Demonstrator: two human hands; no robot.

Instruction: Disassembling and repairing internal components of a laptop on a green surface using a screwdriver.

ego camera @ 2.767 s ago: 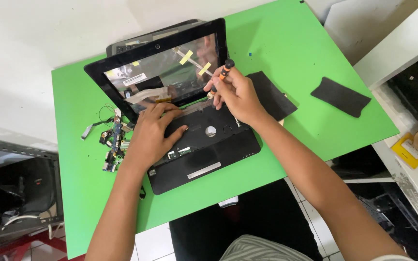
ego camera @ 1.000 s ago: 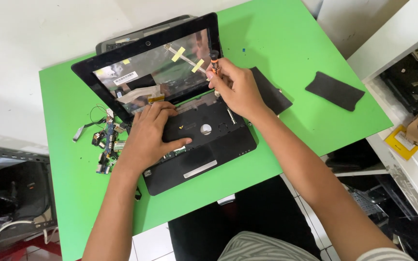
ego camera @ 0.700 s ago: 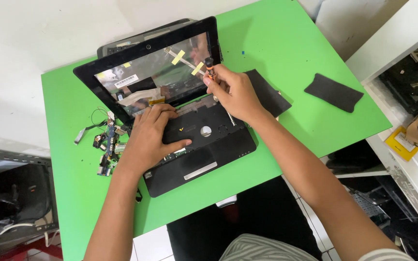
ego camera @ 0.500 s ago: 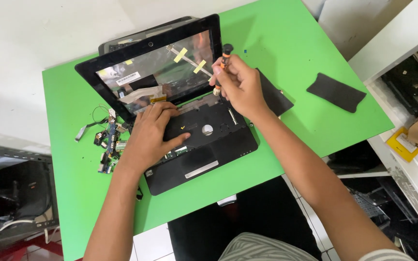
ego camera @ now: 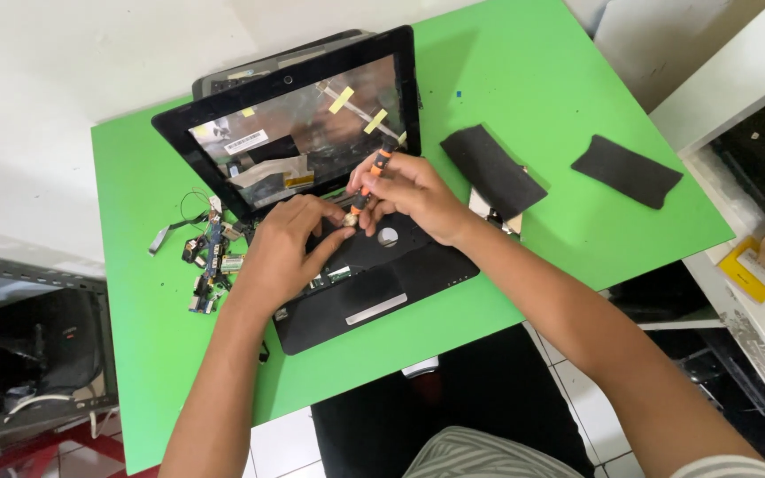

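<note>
Stripped black laptop (ego camera: pixel 356 283) open on green worktop (ego camera: pixel 533 80), slightly askew, lid tilted back toward the far edge. Screen bezel (ego camera: pixel 289 133) present, panel gone; bare back shell showing with tape strips and a flat cable.

Right hand (ego camera: pixel 413 199) over the hinge-side middle of the base. Fingers clamped on an orange-and-black screwdriver (ego camera: pixel 369 177), shaft angled down-left, tip at the deck near the rear edge.

Left hand (ego camera: pixel 285 248) flat-ish on the left half of the base, thumb and forefinger pinched together beside the driver tip. Possibly a small bright part between them; too small to tell. Contact between tip and screw head not resolvable.

Loose boards and wires (ego camera: pixel 205 257) heaped just left of the laptop, touching nothing held. Two dark flat pads (ego camera: pixel 493 168) (ego camera: pixel 626 171) on the worktop to the right, well apart from each other; nearer one just beside right wrist.

Risks, judged:
- Driver held at a slant: likely cam-out, stripped head, gouge in deck plastic.
- Tip slip toward left fingertips, very close by: nick or jab.
- Small pinched piece, if a screw: easy drop into open chassis or off the worktop edge.
- Lid unsupported and panel-less: knock from right forearm could strain hinge or exposed flat cable.
- Parts heap near left elbow path: sweep-off possible.
</note>
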